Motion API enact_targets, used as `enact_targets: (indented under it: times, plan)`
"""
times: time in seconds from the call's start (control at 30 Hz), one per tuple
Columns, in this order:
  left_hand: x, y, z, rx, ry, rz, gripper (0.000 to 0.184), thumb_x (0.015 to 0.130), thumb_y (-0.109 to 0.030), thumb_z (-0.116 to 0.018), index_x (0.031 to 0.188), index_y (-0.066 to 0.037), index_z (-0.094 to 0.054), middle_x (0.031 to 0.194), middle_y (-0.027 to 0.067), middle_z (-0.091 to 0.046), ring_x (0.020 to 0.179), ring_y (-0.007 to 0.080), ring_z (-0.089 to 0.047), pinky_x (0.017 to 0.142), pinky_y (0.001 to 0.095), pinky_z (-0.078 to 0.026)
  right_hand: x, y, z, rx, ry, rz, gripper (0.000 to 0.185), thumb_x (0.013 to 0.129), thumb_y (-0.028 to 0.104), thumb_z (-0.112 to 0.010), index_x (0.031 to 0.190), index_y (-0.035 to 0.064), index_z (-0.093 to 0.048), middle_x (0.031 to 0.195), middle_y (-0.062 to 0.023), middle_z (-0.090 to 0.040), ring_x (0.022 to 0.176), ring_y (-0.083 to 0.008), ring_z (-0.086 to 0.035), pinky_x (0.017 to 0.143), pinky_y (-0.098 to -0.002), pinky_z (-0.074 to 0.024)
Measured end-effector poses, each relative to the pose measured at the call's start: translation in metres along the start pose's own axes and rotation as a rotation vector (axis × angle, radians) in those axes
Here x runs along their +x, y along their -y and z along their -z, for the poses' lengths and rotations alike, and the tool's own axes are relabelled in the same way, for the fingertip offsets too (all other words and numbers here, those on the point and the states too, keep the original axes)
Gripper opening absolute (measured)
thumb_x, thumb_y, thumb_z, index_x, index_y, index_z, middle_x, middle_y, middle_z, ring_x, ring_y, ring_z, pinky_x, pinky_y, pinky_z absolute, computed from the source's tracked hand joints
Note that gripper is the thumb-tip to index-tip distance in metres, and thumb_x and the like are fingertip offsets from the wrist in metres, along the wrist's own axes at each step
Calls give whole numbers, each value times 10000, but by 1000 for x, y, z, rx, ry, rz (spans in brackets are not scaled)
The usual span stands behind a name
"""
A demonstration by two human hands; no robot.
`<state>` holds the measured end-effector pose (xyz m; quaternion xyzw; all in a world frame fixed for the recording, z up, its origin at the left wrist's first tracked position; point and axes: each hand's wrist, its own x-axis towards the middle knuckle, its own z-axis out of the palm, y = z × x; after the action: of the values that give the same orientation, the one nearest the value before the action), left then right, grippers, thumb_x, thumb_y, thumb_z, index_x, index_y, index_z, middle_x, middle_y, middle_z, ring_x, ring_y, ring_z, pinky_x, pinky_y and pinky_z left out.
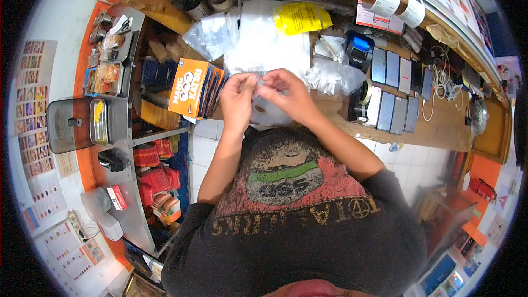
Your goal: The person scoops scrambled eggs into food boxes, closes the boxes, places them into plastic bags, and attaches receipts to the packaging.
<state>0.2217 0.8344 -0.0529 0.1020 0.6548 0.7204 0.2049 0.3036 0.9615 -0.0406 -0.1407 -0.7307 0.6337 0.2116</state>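
My left hand (pixel 237 98) and my right hand (pixel 284 92) meet in front of my chest, at the near edge of the wooden counter (pixel 335 114). Between them, their fingertips pinch the top of a clear plastic bag (pixel 268 111), which hangs below the fingers. Behind the hands lies a stack of white plastic bags (pixel 267 44), with a yellow packet (pixel 302 17) on its upper right. Orange printed boxes (pixel 190 89) stand just left of my left hand.
Crumpled clear bags (pixel 336 74) lie right of my hands, near a black printer (pixel 358 49). Several phones (pixel 386 111) are in rows farther right, beside white cables (pixel 440 85). A metal shelf (pixel 132 187) is at the left. A wooden ledge runs along the back.
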Motion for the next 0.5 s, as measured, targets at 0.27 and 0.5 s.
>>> enact_targets:
  times: [0.27, 0.5]
  plan:
    - [3, -42, -18, 296, 213, -321, 379, 916, -23, -526, 1292, -28, -571, 1323, 170, -571, 1022, 293, -628, 985, 407, -461, 9, -6, 40, 225, 72, -237, 148, 909, 111, -685, 990, -13, -691, 861, -20, -682, 844, -80, -601, 772, -254, -500]
    - [48, -69, -33, 676, 758, -626, 132, 837, -118, -682, 937, -44, -638, 860, 55, -662, 811, 213, -622, 974, 414, -431, 13, 33, 108, -41, 218, -1, 112, 887, 29, -673, 982, -21, -706, 975, -46, -623, 905, -103, -589, 800, -240, -481]
